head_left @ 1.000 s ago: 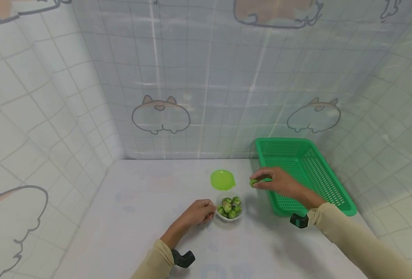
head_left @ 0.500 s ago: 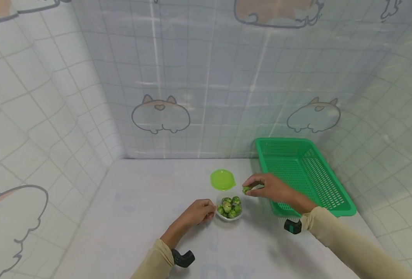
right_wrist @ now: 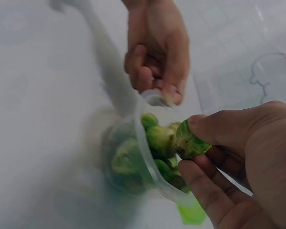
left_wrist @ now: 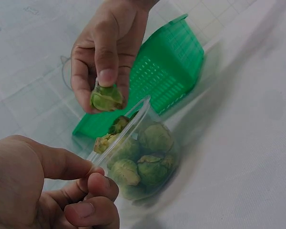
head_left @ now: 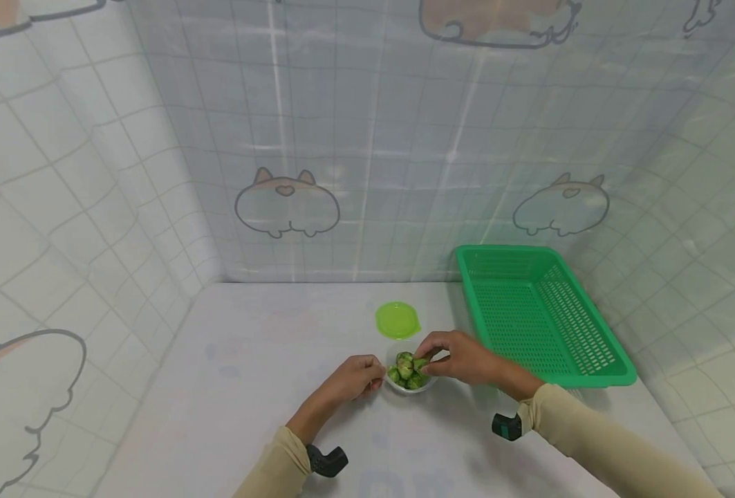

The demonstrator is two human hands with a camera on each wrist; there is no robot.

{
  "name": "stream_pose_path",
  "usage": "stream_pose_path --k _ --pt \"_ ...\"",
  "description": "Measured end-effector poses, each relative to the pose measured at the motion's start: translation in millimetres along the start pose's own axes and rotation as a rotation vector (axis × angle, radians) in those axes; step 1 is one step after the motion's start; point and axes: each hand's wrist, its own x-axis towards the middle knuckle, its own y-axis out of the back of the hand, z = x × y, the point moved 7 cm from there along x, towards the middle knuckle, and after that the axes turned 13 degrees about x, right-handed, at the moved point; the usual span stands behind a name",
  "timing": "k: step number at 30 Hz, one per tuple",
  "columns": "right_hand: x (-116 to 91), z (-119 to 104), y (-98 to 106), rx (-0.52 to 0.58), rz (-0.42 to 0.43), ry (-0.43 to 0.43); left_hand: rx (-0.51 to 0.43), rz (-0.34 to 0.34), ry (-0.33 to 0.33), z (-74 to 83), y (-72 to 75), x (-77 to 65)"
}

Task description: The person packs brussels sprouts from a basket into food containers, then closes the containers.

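A clear plastic tub (left_wrist: pixel 155 112) stands on the table with several Brussels sprouts (head_left: pixel 406 368) heaped inside it. My left hand (head_left: pixel 356 379) pinches the tub's rim on its left side between thumb and fingers. Just above the tub's right side, my right hand (head_left: pixel 457 358) holds one Brussels sprout (right_wrist: pixel 189 140) between thumb and fingertips. In the left wrist view that held sprout (left_wrist: pixel 106 98) hangs over the opening, apart from the rim.
A bright green lid (head_left: pixel 397 320) lies flat on the table behind the tub. To the right, a green slotted basket (head_left: pixel 544 311) stands beside the right forearm. White sheeting printed with grid lines and cartoon animals (head_left: pixel 287 207) rises at the back and sides.
The right hand has moved left and nearer from beside the basket, carrying the sprout to the tub. My left hand keeps its grip on the rim.
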Motion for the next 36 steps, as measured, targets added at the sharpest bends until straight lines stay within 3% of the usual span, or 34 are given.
stream_pose_path --k 4,14,23,36 --pt "0.7 1.0 -10.4 0.005 -0.005 -0.009 -0.005 0.005 -0.003 -0.1 0.2 0.5" --pt "2.0 -1.7 -28.4 -0.081 0.001 0.070 -0.005 -0.002 -0.029 0.3 -0.4 1.4" --pt "1.6 -0.3 -37.4 -0.201 0.038 0.034 -0.007 0.005 -0.035 -1.2 -0.6 0.8" --pt "-2.0 -2.9 -41.8 -0.281 0.044 0.060 0.008 0.010 -0.043 -0.3 -1.6 0.6"
